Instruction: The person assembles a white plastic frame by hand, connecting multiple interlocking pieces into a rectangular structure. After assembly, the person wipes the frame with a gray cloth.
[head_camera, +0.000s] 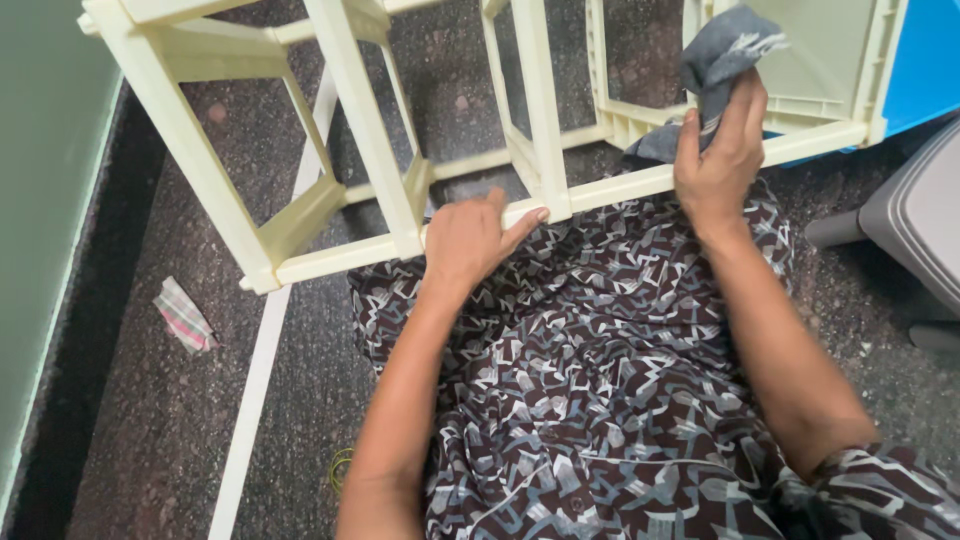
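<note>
a cream plastic rack (380, 200) lies tipped on the speckled floor (150, 420), its open compartments holding nothing. the right hand (718, 160) has its fingers clamped on a grey cloth (715, 60), pressing it on the rack's front rail; the cloth bunches above the fingertips and trails below the thumb. the left hand (468, 240) rests on the same rail, fingers together, thumb stretched along it. a folded checked rag (183, 315) lies well apart, near the wall.

Dark speckled stone floor (180, 420), pale green wall (40, 200) at left, grey stool (915, 225) at right
</note>
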